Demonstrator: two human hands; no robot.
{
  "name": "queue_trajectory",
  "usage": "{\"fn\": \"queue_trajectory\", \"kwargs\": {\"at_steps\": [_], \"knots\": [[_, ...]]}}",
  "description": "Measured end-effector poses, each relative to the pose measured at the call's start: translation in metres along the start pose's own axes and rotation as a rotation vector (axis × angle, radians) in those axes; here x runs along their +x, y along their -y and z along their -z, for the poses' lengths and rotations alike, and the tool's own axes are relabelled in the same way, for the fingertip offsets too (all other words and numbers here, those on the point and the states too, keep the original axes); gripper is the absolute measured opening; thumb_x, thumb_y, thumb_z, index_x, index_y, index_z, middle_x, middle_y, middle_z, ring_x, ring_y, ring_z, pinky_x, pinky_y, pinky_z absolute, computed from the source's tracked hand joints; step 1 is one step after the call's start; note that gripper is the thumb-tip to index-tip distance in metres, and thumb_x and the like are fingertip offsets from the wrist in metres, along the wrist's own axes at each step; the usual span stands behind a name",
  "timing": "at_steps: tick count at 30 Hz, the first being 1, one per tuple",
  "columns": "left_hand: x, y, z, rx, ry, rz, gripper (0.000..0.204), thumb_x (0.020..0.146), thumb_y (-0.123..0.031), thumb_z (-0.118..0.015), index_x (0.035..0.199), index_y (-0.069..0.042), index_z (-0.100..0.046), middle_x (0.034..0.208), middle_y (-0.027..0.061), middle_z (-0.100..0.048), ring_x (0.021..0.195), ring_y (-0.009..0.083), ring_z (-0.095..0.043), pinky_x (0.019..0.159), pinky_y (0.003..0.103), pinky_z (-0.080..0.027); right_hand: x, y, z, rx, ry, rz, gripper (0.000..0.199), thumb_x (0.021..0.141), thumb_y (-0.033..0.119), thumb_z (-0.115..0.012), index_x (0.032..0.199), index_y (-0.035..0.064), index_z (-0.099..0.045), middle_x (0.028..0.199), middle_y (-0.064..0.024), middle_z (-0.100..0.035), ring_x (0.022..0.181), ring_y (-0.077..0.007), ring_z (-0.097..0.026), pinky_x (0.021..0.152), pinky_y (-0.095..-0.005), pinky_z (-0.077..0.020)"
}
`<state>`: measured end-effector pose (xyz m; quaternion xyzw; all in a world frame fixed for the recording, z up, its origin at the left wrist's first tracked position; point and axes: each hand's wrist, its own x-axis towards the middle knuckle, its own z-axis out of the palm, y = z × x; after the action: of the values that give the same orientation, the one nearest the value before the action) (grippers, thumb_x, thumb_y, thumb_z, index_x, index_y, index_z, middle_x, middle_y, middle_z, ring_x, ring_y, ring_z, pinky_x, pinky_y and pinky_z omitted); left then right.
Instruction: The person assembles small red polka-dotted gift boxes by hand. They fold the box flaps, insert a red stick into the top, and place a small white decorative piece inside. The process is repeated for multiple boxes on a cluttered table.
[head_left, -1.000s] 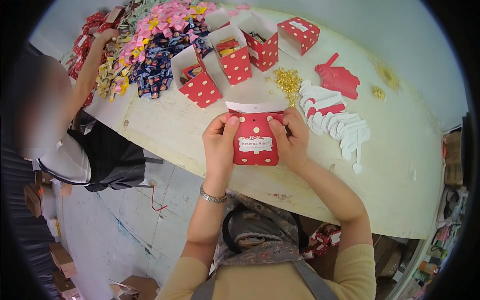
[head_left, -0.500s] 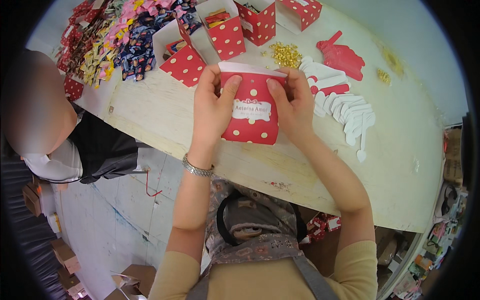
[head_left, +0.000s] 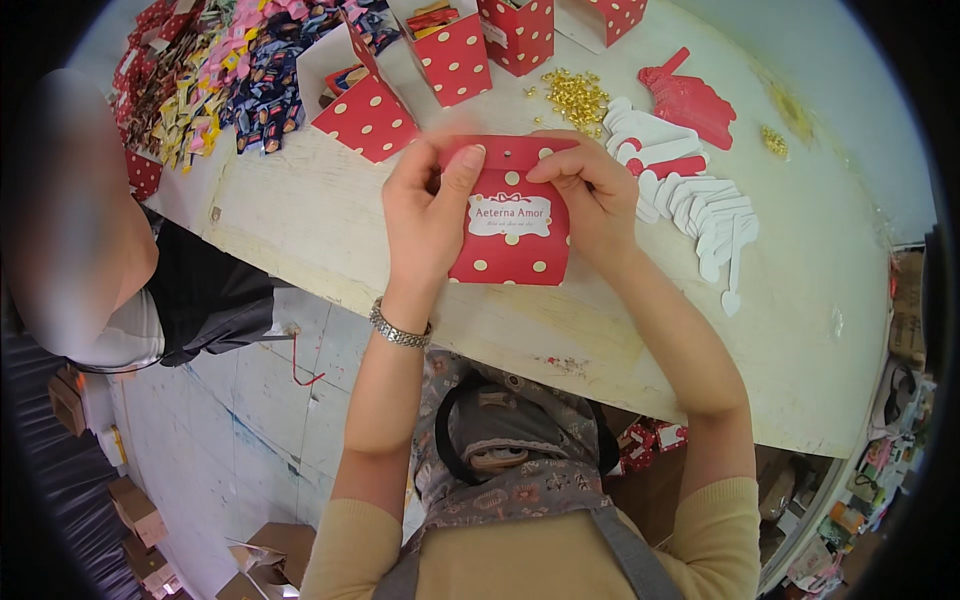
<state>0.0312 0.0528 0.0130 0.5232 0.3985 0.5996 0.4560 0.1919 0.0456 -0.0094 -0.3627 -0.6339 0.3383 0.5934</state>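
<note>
Over the table I hold a red gift box (head_left: 510, 262) with cream dots, its white label facing me. My left hand (head_left: 432, 205) grips its upper left edge, thumb on the front. At the upper right, my right hand (head_left: 598, 195) pinches the top, its fingertips lying along the red flap (head_left: 510, 160). A small hole shows in the middle of that flap. The box's back and some of my fingers are hidden. Beyond my right hand lie gold paper fasteners (head_left: 578, 98), white cut-out tags (head_left: 700, 205) and a red cut-out stack (head_left: 690, 100).
Dotted boxes with wrapped sweets, such as the open box (head_left: 370, 125), stand at the table's far side. Heaps of wrapped sweets (head_left: 262, 100) fill the far left. A person (head_left: 110, 240) is at the left edge. Cartons (head_left: 275, 550) lie on the floor.
The white inner side at the box's top has gone from sight, and a red flap now lies across it. My right fingers have moved over onto its front.
</note>
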Motion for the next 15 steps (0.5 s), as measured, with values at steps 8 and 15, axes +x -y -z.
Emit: {"fn": "queue_trajectory", "kwargs": {"at_steps": [8, 15], "knots": [[0.008, 0.01, 0.006, -0.051, 0.067, 0.126, 0.018, 0.094, -0.013, -0.058, 0.104, 0.001, -0.063, 0.09, 0.0027, -0.065, 0.078, 0.0043, -0.057, 0.07, 0.018, -0.046, 0.001, -0.008, 0.009, 0.231, 0.083, -0.051, 0.019, 0.092, 0.0, -0.046, 0.094, 0.0022, -0.065, 0.116, -0.0137, -0.059, 0.096, -0.0158, -0.059, 0.081, -0.029, -0.0495], [-0.005, 0.006, 0.008, 0.084, 0.058, -0.065, 0.013, 0.094, -0.008, -0.057, 0.103, 0.0, -0.062, 0.088, 0.0024, -0.065, 0.077, 0.0038, -0.056, 0.069, 0.017, -0.045, 0.006, 0.039, 0.009, -0.158, 0.125, -0.548, 0.033, 0.093, 0.024, -0.056, 0.116, 0.001, -0.063, 0.107, -0.0095, -0.066, 0.093, -0.0127, -0.059, 0.082, -0.0263, -0.0468]]}}
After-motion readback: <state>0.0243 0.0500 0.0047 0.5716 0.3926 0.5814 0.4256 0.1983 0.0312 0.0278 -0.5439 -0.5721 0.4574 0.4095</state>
